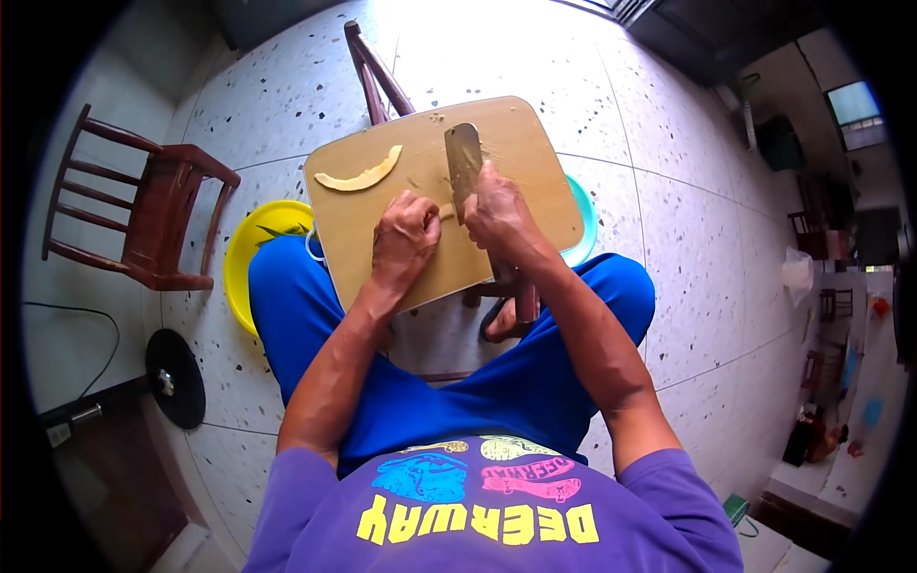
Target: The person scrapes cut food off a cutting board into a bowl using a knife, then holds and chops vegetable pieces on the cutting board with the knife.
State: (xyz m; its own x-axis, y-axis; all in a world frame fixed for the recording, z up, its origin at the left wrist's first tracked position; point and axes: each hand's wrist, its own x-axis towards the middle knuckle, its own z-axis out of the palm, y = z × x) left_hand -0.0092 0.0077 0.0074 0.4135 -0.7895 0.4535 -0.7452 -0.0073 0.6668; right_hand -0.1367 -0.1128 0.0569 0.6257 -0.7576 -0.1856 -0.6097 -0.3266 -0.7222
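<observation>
My right hand [499,208] grips a cleaver [464,158], its broad blade lying over the cutting board [525,134]. Beside the blade, my left hand [405,239] is closed with the fingers curled. A small pale piece [446,211] sticks out by its fingertips, next to the knife. Whatever else those fingers hold is hidden under them. A curved, pale yellow slice of melon or squash [360,174] rests at the board's upper left. Wet smears and small scraps show on the board around the blade.
Left of the board is a yellow basin [239,253] with green pieces inside. A turquoise basin [582,218] shows past the board's right edge. A wooden chair [158,215] stands at the left, and stool legs [374,72] rise behind the board. A round black disc [175,379] is at lower left.
</observation>
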